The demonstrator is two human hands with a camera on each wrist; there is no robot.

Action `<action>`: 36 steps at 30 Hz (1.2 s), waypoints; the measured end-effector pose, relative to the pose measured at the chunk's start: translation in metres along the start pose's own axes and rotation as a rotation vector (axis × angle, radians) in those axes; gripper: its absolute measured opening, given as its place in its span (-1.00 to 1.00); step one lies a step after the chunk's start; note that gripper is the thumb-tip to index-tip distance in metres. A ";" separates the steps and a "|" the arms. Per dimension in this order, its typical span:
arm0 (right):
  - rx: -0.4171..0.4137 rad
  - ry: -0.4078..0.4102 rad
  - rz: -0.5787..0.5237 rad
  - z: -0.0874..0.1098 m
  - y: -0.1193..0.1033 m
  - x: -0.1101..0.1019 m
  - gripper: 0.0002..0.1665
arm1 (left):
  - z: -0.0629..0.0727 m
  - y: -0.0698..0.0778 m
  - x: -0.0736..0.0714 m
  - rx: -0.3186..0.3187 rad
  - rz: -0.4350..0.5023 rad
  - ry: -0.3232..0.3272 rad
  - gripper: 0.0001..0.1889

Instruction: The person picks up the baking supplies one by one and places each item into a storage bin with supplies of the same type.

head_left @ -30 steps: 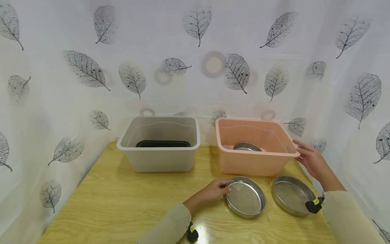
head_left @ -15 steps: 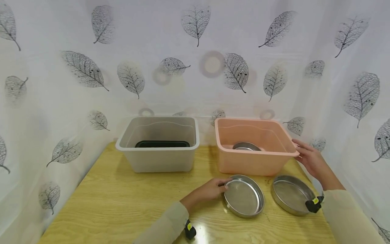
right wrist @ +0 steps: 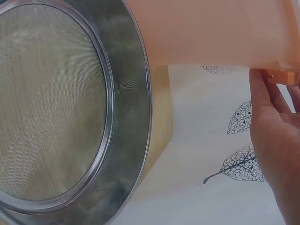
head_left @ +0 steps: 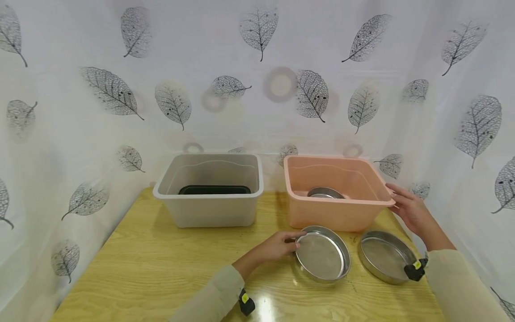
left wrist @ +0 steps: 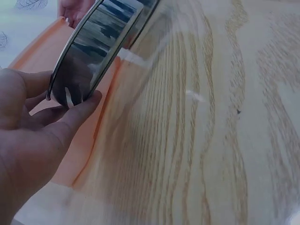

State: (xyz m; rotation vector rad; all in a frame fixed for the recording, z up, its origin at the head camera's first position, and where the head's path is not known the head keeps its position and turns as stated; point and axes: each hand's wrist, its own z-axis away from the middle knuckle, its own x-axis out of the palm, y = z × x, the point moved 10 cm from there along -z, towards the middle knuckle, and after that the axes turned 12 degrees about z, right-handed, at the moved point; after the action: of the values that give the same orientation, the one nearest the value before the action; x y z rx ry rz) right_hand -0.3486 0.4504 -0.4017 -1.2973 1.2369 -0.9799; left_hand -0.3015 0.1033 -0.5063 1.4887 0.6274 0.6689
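My left hand (head_left: 276, 247) pinches the left side of a round metal sieve (head_left: 323, 257), thumb and fingers on its wall. In the left wrist view, this sieve (left wrist: 93, 51) tilts and is raised above the table. My right hand (head_left: 410, 213) touches the right rim of a pink plastic bin (head_left: 330, 215), its fingers fairly straight; the right wrist view shows the fingertips against the bin's lip. Below the right forearm a second sieve (head_left: 386, 257) lies on the table, its fine mesh (right wrist: 51, 103) plain in the right wrist view. Another round metal piece (head_left: 325, 193) sits partly hidden inside the pink bin.
A grey plastic bin (head_left: 209, 210) stands left of the pink one and holds a dark, flat-edged item (head_left: 215, 190). Both rest on a wood-grain table (head_left: 161, 259). A leaf-print curtain (head_left: 225, 125) rises behind and along both sides.
My left hand has shifted the pinched sieve slightly up and toward the pink bin, lifting it from the table. My right hand stays at the bin's rim.
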 end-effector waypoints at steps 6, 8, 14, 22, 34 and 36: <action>-0.006 -0.004 0.024 -0.001 -0.002 0.002 -0.32 | 0.001 0.016 0.003 0.007 0.146 -0.015 -0.54; -0.007 -0.003 0.023 -0.001 -0.001 0.002 -0.33 | 0.001 0.025 0.005 0.023 0.160 -0.032 -0.53; -0.009 -0.004 -0.003 0.000 0.000 0.001 -0.33 | -0.005 0.054 0.012 0.078 0.195 -0.086 -0.50; -0.005 0.012 0.029 -0.001 0.000 -0.001 -0.31 | -0.014 0.078 0.012 0.094 0.223 -0.084 -0.49; 0.014 0.022 0.038 0.000 0.004 -0.003 -0.29 | -0.020 0.105 0.008 0.102 0.211 -0.089 -0.48; 0.011 0.015 0.029 -0.001 0.003 -0.003 -0.30 | -0.021 0.112 0.007 0.112 0.172 -0.097 -0.48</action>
State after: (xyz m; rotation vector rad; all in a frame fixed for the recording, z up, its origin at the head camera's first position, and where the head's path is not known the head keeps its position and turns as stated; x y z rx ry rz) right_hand -0.3499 0.4532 -0.4045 -1.2619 1.2563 -0.9759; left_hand -0.3137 0.1200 -0.3939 1.6829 0.4717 0.6979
